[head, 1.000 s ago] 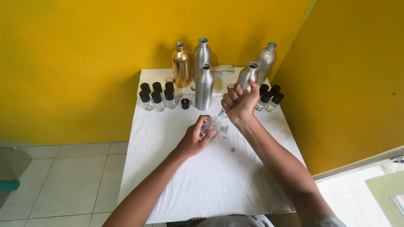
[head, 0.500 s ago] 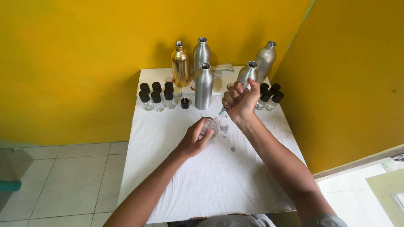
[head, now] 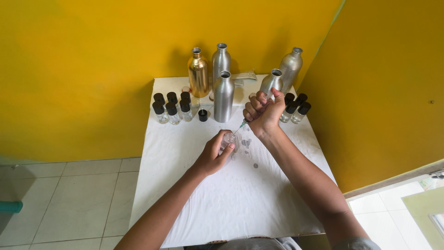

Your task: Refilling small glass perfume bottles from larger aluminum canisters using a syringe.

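Note:
My left hand (head: 215, 153) grips a small clear glass vial (head: 230, 140) standing on the white tablecloth (head: 240, 194). My right hand (head: 263, 113) is closed around a syringe (head: 242, 124), thumb on top of the plunger. The needle slants down to the left into the vial's mouth. A loose black cap (head: 202, 115) stands on the cloth beyond my left hand.
Several tall metal bottles, silver (head: 223, 96) and one gold (head: 198, 74), stand at the table's back. Black-capped small vials cluster at back left (head: 172, 107) and behind my right hand (head: 296, 107). Wet spots (head: 255, 165) mark the cloth. Yellow walls enclose the table; tiled floor lies left.
Both hands stay almost still. The syringe tip remains at the vial's mouth, and my right thumb sits slightly lower on the plunger.

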